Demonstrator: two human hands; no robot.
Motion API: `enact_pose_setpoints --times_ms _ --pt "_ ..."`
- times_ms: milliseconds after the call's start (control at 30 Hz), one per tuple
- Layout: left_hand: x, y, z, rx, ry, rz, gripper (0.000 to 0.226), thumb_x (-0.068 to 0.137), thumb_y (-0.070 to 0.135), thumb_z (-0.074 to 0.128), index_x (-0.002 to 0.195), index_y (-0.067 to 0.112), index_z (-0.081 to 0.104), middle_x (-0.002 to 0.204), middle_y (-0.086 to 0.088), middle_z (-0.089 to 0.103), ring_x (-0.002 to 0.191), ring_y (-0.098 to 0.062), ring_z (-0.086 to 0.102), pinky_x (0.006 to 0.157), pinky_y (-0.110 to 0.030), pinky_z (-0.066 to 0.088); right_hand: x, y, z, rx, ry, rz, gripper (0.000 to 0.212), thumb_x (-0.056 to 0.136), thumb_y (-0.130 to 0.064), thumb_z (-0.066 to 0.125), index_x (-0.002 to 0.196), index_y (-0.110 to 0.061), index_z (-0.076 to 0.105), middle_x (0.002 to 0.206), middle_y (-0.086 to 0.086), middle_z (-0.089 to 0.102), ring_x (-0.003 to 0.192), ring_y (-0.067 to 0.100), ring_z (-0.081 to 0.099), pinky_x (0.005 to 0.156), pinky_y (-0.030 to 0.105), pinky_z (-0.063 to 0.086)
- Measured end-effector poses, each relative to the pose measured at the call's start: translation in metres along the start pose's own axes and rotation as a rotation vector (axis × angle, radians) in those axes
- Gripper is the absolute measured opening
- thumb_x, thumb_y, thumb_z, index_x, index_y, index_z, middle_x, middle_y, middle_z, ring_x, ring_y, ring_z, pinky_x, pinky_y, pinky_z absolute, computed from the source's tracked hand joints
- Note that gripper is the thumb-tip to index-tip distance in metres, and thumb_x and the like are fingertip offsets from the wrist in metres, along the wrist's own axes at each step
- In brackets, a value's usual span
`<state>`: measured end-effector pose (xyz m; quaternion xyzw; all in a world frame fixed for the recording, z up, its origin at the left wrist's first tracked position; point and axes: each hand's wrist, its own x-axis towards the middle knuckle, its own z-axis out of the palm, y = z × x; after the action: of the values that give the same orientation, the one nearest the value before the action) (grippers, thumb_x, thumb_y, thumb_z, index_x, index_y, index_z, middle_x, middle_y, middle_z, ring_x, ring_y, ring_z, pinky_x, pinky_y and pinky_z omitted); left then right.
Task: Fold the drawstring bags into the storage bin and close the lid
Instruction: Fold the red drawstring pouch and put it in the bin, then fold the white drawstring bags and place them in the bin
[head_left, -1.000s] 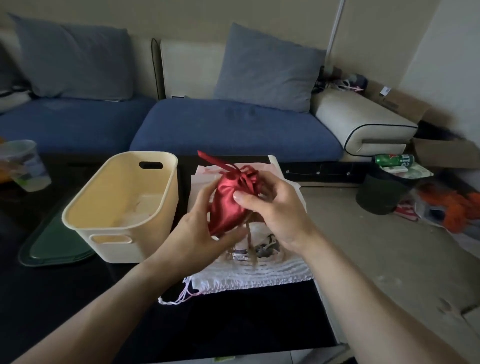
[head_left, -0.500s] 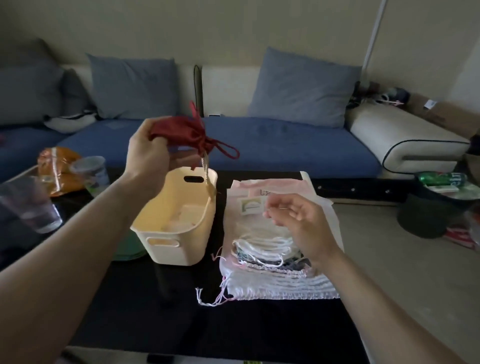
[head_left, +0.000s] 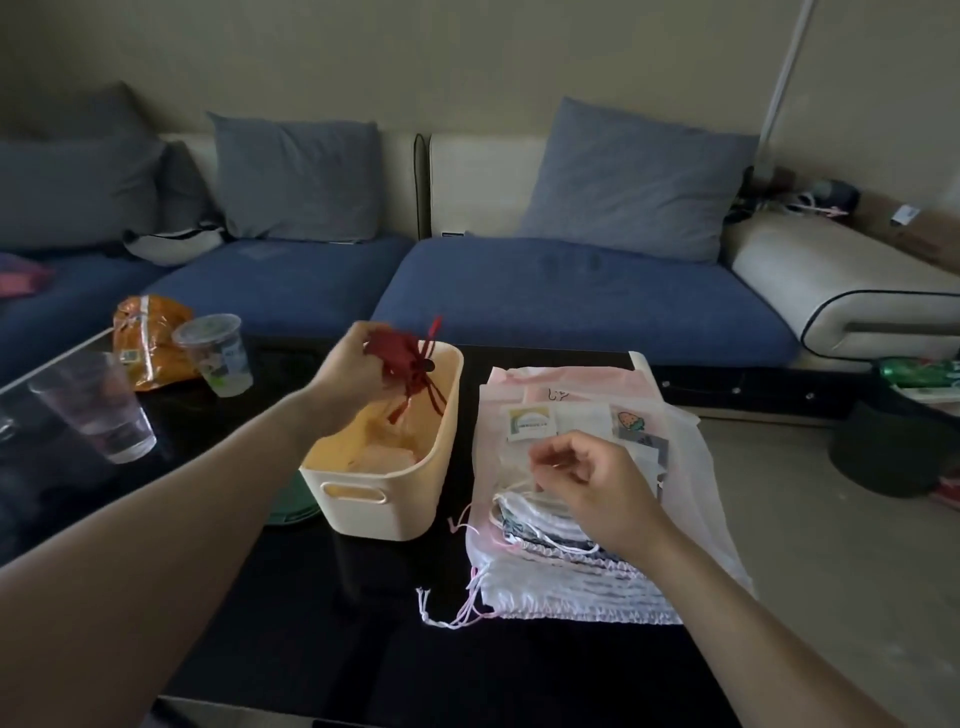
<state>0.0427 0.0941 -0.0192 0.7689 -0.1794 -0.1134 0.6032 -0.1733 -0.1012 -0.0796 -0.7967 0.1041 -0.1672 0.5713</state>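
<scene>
My left hand (head_left: 349, 368) grips a small red satin drawstring bag (head_left: 401, 353) over the open top of a cream plastic storage bin (head_left: 400, 499), with the red ribbons dangling into the bin. Pale folded cloth lies at the bin's bottom. My right hand (head_left: 592, 480) hovers with loosely curled fingers over a stack of white and pink drawstring bags (head_left: 566, 577) on the black table (head_left: 260, 623), right of the bin. Whether it touches a cord I cannot tell. A green lid (head_left: 293, 512) shows under the bin's left side.
Two clear plastic cups (head_left: 98, 410) (head_left: 215, 353) and an orange snack bag (head_left: 145, 338) stand on the table's left. A blue sofa (head_left: 571, 296) with grey cushions runs behind. A dark waste bin (head_left: 883, 447) sits on the floor at right.
My left hand has lowered the red bag from above the bin down to its open top. My right hand stays over the stack of bags.
</scene>
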Motion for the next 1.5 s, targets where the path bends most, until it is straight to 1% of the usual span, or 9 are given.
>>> enact_pose_setpoints --times_ms 233,367,533,700,867,1100,1233,1367,1500 --pt "0.024 -0.016 0.006 0.584 -0.254 -0.082 0.041 0.078 0.005 0.071 0.113 0.025 0.065 0.108 -0.002 0.066 0.105 -0.022 0.062 0.096 -0.042 0.052 -0.002 0.006 -0.003 -0.075 -0.066 0.02 0.01 0.093 -0.014 0.07 0.097 -0.023 0.073 0.091 -0.005 0.073 0.086 0.013 0.07 0.083 0.033 0.06" --pt "0.033 -0.021 0.004 1.06 -0.451 -0.357 0.031 0.072 0.022 0.063 0.102 0.026 0.059 0.099 0.002 0.06 0.092 -0.016 0.054 0.085 -0.037 0.043 -0.002 0.007 -0.005 -0.122 -0.113 0.006 0.011 0.092 -0.014 0.069 0.095 -0.024 0.073 0.088 -0.01 0.073 0.085 0.007 0.069 0.078 0.021 0.055" --pt "0.05 -0.048 0.03 1.284 -0.163 0.087 0.043 0.086 0.047 0.053 0.127 0.034 0.054 0.125 -0.003 0.055 0.112 -0.025 0.055 0.093 -0.044 0.047 -0.001 0.006 -0.005 -0.12 -0.112 0.001 0.012 0.092 -0.014 0.07 0.094 -0.025 0.073 0.087 -0.01 0.073 0.084 0.008 0.069 0.079 0.022 0.057" --pt "0.05 -0.06 0.035 1.231 -0.426 -0.367 0.029 0.087 0.042 0.066 0.108 0.037 0.047 0.088 0.009 0.05 0.078 -0.011 0.048 0.079 -0.031 0.039 0.0 0.009 -0.007 -0.131 -0.113 -0.004 0.011 0.093 -0.016 0.069 0.095 -0.026 0.073 0.088 -0.012 0.073 0.084 0.006 0.069 0.078 0.02 0.056" --pt "0.056 -0.047 0.034 1.496 -0.607 -0.287 0.027 0.102 0.02 0.052 0.125 0.007 0.054 0.105 -0.012 0.058 0.088 -0.011 0.05 0.091 -0.016 0.047 0.001 0.011 -0.01 -0.142 -0.133 -0.018 0.011 0.094 -0.019 0.068 0.094 -0.029 0.072 0.09 -0.015 0.073 0.085 0.005 0.069 0.078 0.021 0.057" --pt "0.029 -0.014 0.031 1.248 -0.073 0.11 0.036 0.098 0.017 0.052 0.133 0.023 0.058 0.124 -0.004 0.059 0.109 -0.022 0.058 0.094 -0.036 0.048 0.001 0.01 -0.025 -0.211 -0.048 -0.082 0.014 0.093 -0.017 0.069 0.091 -0.031 0.072 0.09 -0.021 0.071 0.088 -0.001 0.066 0.074 0.012 0.05" --pt "-0.015 0.018 0.052 0.84 0.215 0.526 0.022 0.092 0.008 0.052 0.101 0.015 0.071 0.102 -0.002 0.07 0.086 -0.018 0.063 0.073 -0.036 0.056 0.001 0.014 -0.035 -0.319 -0.008 -0.038 0.018 0.091 -0.017 0.072 0.09 -0.034 0.067 0.093 -0.016 0.069 0.09 -0.005 0.062 0.076 0.004 0.045" --pt "-0.08 0.021 0.091 0.655 0.034 0.835 0.015 0.084 0.002 0.056 0.09 0.009 0.068 0.088 -0.002 0.067 0.075 -0.018 0.062 0.065 -0.035 0.054 -0.002 0.021 -0.044 -0.505 -0.045 0.053 0.017 0.09 -0.024 0.07 0.101 -0.036 0.064 0.114 -0.014 0.064 0.102 0.0 0.056 0.076 0.01 0.04" --pt "-0.103 -0.02 0.126 0.814 -0.196 0.668 0.041 0.091 0.012 0.051 0.132 0.012 0.056 0.131 -0.005 0.057 0.121 -0.023 0.052 0.101 -0.038 0.043 -0.004 0.024 -0.052 -0.523 -0.056 0.192 0.03 0.089 -0.022 0.067 0.116 -0.034 0.065 0.124 -0.014 0.059 0.099 0.009 0.065 0.062 0.015 0.048"
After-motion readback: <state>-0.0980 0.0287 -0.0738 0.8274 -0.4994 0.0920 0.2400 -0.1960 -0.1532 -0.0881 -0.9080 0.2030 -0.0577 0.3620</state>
